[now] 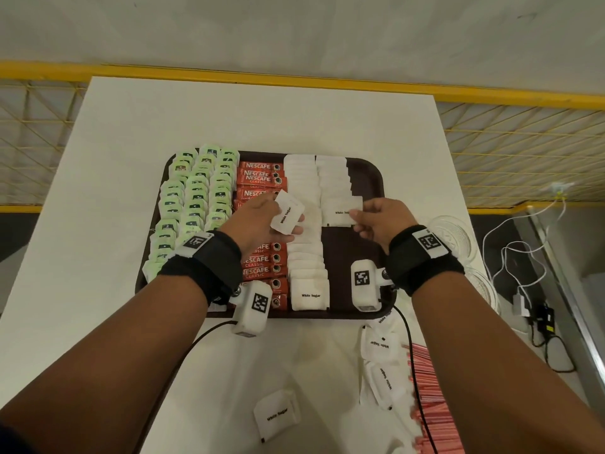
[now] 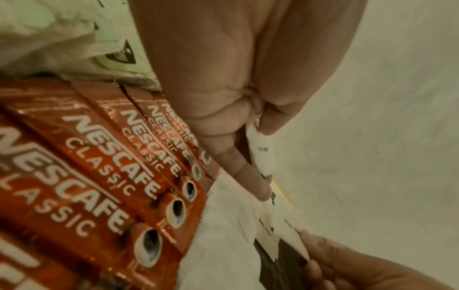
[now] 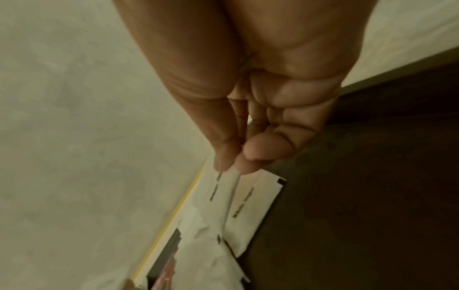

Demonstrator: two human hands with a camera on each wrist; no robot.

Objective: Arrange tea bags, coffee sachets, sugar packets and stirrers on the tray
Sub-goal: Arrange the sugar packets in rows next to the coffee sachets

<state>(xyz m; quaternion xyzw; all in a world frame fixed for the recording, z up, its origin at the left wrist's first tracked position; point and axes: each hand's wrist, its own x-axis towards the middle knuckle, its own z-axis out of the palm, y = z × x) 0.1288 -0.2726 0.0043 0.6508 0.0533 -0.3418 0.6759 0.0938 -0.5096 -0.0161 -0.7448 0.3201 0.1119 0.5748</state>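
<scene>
Evidently the sugar is going down in overlapping rows, like the tea bags and coffee sachets already filling the left part of the brown tray. The right hand pinches 1 sugar packet by its edge between thumb and fingertips, holding it at the near end of the second, half-laid sugar column, probably so it can lap over the packet beneath. The left hand holds another sugar packet tilted above the first sugar column, thumb on top and fingers beneath, seemingly ready as the next one. Bare tray floor shows nearer the person and at the right. More sugar packets lie loose on the white table near the person, beside pink stirrers not yet on the tray. Beyond the table run a yellow rail and mesh; white cables trail at the right.
</scene>
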